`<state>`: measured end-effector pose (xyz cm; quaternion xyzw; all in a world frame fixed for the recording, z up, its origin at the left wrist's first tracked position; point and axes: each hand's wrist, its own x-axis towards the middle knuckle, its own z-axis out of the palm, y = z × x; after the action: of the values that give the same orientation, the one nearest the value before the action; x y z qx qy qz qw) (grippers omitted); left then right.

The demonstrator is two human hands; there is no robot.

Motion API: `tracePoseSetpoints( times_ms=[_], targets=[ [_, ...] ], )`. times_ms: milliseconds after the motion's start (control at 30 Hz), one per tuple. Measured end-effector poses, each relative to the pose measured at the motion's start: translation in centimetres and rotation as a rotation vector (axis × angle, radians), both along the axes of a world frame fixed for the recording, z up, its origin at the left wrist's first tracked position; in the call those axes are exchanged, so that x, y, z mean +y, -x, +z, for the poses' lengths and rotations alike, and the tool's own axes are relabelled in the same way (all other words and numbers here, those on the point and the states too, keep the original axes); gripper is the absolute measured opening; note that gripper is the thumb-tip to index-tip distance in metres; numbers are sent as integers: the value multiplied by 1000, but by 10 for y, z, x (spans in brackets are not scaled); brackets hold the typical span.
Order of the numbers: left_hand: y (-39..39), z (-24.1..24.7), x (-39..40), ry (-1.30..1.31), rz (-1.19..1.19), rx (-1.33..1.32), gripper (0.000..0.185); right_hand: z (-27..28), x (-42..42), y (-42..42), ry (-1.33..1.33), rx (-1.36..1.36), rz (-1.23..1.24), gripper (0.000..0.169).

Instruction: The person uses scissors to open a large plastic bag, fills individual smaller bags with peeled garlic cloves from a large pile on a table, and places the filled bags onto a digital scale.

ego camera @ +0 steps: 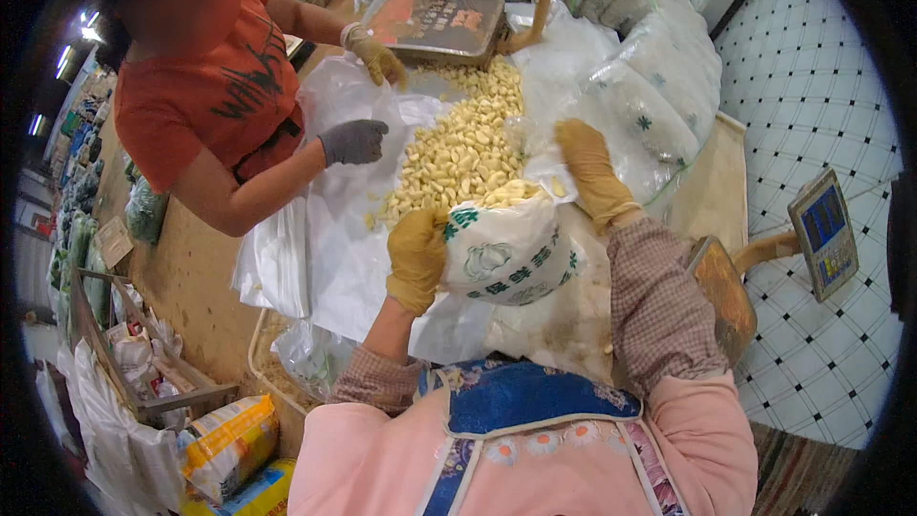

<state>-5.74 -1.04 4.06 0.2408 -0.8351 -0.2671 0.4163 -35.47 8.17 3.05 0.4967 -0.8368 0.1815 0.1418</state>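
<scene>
A white plastic bag (512, 258) with green print, filled with peeled garlic cloves, stands on the table in front of me. My left hand (417, 258), in a yellow glove, grips the bag's left rim. My right hand (589, 168), also in a yellow glove and blurred, is above the bag's right side; its fingers are too blurred to tell whether they hold anything. A pile of peeled garlic cloves (466, 150) lies beyond the bag on white sheeting (344, 251).
Across the pile, a co-worker's gloved hands (354, 142) reach over the sheeting. A scale (437, 25) stands at the pile's far end, with packed clear bags (637, 100) at the right. Another scale (723, 301) with a display is near my right arm. Empty plastic bags (276, 258) lie left.
</scene>
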Motion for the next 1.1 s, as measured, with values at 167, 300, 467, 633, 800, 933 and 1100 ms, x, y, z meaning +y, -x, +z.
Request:
tracePoseSetpoints(
  times_ms=[167, 300, 467, 633, 800, 933, 1100],
  targets=[
    [-44, -60, -51, -235, 307, -56, 9, -17, 80, 15, 308, -641, -360, 40],
    [-61, -119, -74, -410, 440, -79, 15, -56, 168, -17, 408, -1071, -322, 39],
    [-63, -134, -78, -472, 385, -235, 27, -188, 231, -77, -65, -935, 178, 25],
    [-89, -146, -65, -709, 163, -222, 38, -81, 95, -177, -171, -1208, 137, 42],
    [-73, -130, -62, -551, 111, -419, 39, -50, 65, -163, 71, -1366, 217, 45],
    [-58, -117, -63, -1339, 31, -54, 34, 13, 24, -131, 259, -1544, 348, 47],
    [-52, -90, -66, -1491, -145, 389, 29, 64, -32, -83, 299, -1993, 448, 50]
  ],
)
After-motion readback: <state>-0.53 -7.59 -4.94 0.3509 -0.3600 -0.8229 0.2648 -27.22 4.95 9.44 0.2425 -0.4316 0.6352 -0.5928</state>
